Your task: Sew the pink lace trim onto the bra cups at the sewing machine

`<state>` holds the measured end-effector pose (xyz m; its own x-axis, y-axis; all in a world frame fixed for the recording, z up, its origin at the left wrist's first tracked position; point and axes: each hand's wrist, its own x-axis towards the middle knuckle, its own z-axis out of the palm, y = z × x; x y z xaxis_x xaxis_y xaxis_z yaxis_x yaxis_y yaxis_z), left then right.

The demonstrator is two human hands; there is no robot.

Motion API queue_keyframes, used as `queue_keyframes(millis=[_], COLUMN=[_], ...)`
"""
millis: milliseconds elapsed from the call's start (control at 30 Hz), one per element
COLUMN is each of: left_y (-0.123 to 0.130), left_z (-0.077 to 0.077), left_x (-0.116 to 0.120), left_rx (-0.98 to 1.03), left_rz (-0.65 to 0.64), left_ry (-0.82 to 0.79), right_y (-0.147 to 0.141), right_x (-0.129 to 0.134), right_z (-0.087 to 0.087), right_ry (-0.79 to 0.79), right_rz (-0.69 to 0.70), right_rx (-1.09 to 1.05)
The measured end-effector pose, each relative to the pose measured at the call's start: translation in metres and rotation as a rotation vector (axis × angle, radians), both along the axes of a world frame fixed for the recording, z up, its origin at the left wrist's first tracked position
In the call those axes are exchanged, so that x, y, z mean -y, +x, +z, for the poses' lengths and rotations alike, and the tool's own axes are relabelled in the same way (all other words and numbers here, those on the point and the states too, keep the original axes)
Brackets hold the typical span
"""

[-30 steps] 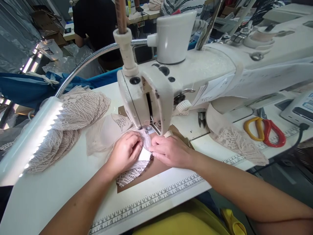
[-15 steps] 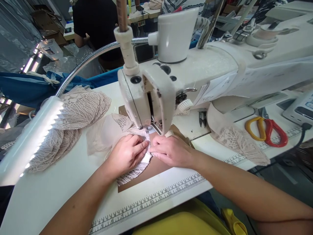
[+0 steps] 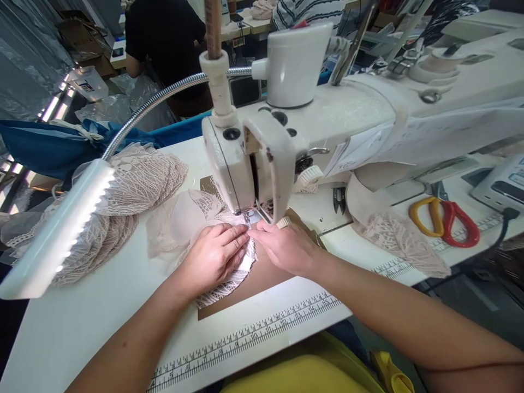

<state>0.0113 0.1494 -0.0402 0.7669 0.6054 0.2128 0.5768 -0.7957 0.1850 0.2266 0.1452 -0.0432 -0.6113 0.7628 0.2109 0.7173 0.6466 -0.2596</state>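
A beige lace piece (image 3: 227, 290) with a white lining lies under the needle end of a white sewing machine (image 3: 262, 158). My left hand (image 3: 216, 252) rests flat on this piece, its fingers stretched toward the presser foot and pressing the fabric down. Just right of it, my right hand (image 3: 284, 245) has its fingertips pinched at the fabric's edge, close to the presser foot. Fabric under the left palm is hidden. Behind the left hand, more sheer fabric with a pale cup (image 3: 186, 215) trails over the table.
Stacked lace pieces (image 3: 143, 177) lie at the left, beneath a lit lamp (image 3: 61, 234). Scissors (image 3: 460, 224) with red and yellow handles and another lace piece (image 3: 403, 243) are at the right. A printed ruler (image 3: 254, 338) runs along the front edge. A person in black (image 3: 164, 49) sits beyond.
My left fingers have straightened from a slight curl. My right fingertips have moved a little up toward the presser foot. The camera view has shifted slightly.
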Motion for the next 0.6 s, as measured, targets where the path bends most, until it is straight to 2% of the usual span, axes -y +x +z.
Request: queue_keyframes(millis=[600], left_y=[0.0050], left_z=[0.0008], left_x=[-0.0040], left_rx=[-0.064], left_rz=[0.044], left_ry=[0.099], right_y=[0.0006], right_x=[-0.0012], right_z=[-0.0008], right_ry=[0.031], right_rz=[-0.052], right_rx=[0.000])
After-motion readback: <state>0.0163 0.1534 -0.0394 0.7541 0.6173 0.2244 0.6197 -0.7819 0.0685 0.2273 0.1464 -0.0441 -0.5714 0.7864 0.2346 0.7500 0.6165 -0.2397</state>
